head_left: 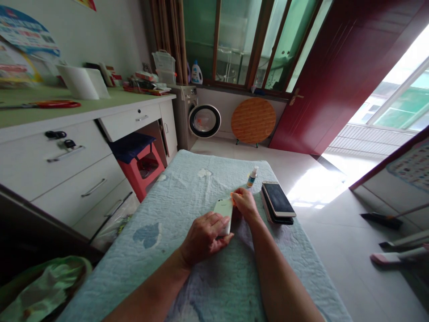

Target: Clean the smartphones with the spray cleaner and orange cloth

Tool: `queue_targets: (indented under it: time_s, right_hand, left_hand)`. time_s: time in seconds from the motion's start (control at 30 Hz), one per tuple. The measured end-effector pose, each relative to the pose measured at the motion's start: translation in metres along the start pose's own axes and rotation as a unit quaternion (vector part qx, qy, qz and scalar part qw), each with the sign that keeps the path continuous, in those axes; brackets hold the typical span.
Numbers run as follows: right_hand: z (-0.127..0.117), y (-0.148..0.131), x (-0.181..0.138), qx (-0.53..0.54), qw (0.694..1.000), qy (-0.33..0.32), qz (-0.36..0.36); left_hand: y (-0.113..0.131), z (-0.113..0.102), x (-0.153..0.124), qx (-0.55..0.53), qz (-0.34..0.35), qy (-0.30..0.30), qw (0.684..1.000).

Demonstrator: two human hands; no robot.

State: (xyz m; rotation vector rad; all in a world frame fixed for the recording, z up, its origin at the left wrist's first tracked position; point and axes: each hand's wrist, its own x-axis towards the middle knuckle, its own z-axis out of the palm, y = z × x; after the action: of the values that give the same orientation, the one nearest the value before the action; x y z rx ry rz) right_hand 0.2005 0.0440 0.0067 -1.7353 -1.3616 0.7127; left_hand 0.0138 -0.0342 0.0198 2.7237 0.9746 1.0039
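Observation:
A pale, whitish phone [224, 207] is held tilted above the cloth, its back with a dark camera spot facing me. My left hand [208, 232] is closed around its lower end, thumb at the bottom edge and fingers across the back. At the phone's upper right edge, my right hand [245, 203] pinches a small orange piece [232, 195] against the side; most of that piece is hidden by the fingers. Just beyond the right hand stands a small spray bottle [252, 177] with a white top. To its right lies a stack of phones [279, 199], a gold-rimmed one uppermost.
A light blue quilted cloth [161, 268] covers the table. On the left are a white desk [97, 174], a red stool [144, 167] and a lined waste bin [50, 290]. Further back stand a washing machine [184, 109] with its door open and a round wooden tabletop [254, 120].

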Motion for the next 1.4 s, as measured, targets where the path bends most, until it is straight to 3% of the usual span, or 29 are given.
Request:
queue_targets:
  time_s: [0.23, 0.43, 0.6, 0.73, 0.9, 1.03, 1.23, 1.4]
  right_hand:
    - [0.001, -0.002, -0.001, 0.035, 0.999, -0.011, 0.006]
    - [-0.002, -0.002, -0.001, -0.013, 0.999, 0.026, -0.02]
    - [-0.005, -0.002, -0.002, -0.109, 0.99, 0.043, -0.076]
    - [-0.012, -0.01, -0.003, -0.166, 0.978, 0.043, -0.117]
    - [-0.018, -0.021, -0.006, -0.283, 0.952, -0.024, -0.113]
    - [-0.024, -0.021, -0.011, -0.358, 0.926, -0.082, -0.088]
    - [-0.035, -0.018, -0.036, -0.418, 0.901, -0.078, -0.087]
    - [-0.023, -0.034, -0.06, -0.363, 0.924, -0.04, -0.118]
  left_hand:
    - [-0.008, -0.007, 0.001, -0.043, -0.076, 0.065, 0.994]
    - [-0.016, -0.01, 0.004, -0.054, -0.154, 0.091, 0.982]
    - [-0.018, -0.009, 0.006, -0.036, -0.182, 0.06, 0.981]
    - [-0.02, -0.007, 0.006, 0.007, -0.242, 0.006, 0.97]
    - [-0.021, -0.008, 0.008, 0.015, -0.29, -0.022, 0.957]
    - [-0.019, -0.008, 0.01, -0.059, -0.308, -0.007, 0.95]
    - [-0.024, 0.004, 0.007, -0.216, -0.36, 0.0, 0.908]
    - [-0.025, 0.008, 0.008, -0.338, -0.407, -0.066, 0.846]
